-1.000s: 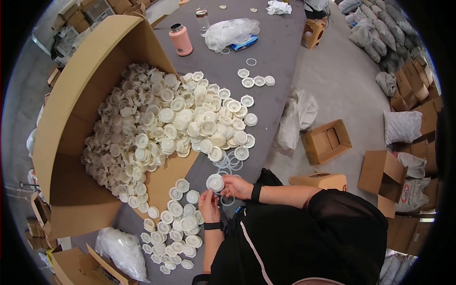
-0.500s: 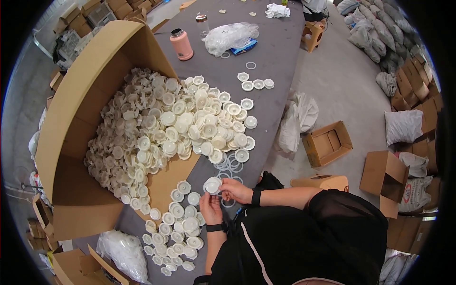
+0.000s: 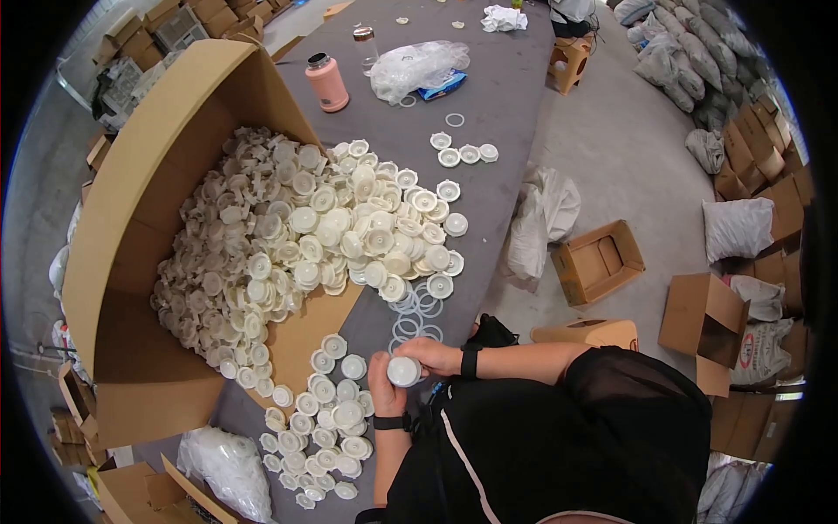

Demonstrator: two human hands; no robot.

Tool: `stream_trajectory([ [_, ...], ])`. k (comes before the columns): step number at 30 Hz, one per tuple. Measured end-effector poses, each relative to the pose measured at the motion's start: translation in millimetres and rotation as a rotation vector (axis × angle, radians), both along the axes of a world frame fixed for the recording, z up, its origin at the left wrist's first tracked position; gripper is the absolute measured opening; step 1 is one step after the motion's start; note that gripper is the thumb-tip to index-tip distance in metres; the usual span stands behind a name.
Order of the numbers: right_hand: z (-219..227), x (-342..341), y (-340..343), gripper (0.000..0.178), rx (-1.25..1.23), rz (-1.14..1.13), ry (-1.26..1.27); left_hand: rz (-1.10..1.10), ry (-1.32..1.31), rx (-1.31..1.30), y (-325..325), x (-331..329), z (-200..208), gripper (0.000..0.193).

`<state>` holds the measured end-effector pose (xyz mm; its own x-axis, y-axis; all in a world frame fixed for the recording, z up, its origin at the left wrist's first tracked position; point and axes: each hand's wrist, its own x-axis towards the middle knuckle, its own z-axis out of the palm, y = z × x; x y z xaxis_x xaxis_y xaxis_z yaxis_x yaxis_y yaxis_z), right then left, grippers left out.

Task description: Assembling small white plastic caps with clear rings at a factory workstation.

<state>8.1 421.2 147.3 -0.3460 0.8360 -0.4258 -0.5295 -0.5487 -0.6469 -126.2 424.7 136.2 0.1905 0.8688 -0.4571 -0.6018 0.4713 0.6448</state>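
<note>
Just by the body-side edge of the grey table [image 3: 489, 205], left hand [image 3: 385, 386] and right hand [image 3: 432, 355] grip one white cap [image 3: 404, 372] between them — a tabletop strip runs between the cap pile [image 3: 327, 229] and right edge.

My left hand [image 3: 387, 384] and right hand [image 3: 432, 355] hold one round white cap [image 3: 403, 372] between them, smooth face upward. Translucent rings [image 3: 407, 329] lie overlapping just beyond, on the grey table [image 3: 493, 96]. A large heap of caps [image 3: 327, 229] spills from a cardboard box [image 3: 131, 218]; a smaller cluster [image 3: 325, 435] lies to my left. A pink bottle [image 3: 327, 86] stands farther off.
</note>
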Motion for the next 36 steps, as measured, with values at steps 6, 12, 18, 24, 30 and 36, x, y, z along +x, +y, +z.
stream_trajectory([
  [6, -12.5, 0.2, -2.2, 0.030, -0.100, 0.385, -0.203, -0.129, 0.495, 0.006, 5.9, -31.4, -6.4, 0.010],
  [12, -41.7, 28.7, -2.4, 0.032, -0.254, 0.258, -0.145, -0.447, 1.684, 0.361, 39.7, -83.6, -19.4, 0.020],
  [18, -54.3, 59.9, 19.8, 0.027, -0.389, 0.064, -0.198, -0.346, 1.227, 0.471, 99.5, -1.5, -54.2, 0.040],
  [24, -54.3, 76.0, 39.0, 0.027, -0.397, 0.035, -0.170, -0.146, 1.313, 0.694, 151.5, 63.7, -58.3, 0.052],
  [30, -59.9, 67.8, 56.5, 0.026, -0.341, 0.035, -0.157, -0.247, 1.392, 0.617, 139.2, 45.6, -52.9, 0.051],
  [36, -67.8, 53.2, 62.9, 0.024, -0.376, -0.056, -0.259, -0.089, 1.820, 0.683, 108.0, 26.8, -46.5, 0.058],
])
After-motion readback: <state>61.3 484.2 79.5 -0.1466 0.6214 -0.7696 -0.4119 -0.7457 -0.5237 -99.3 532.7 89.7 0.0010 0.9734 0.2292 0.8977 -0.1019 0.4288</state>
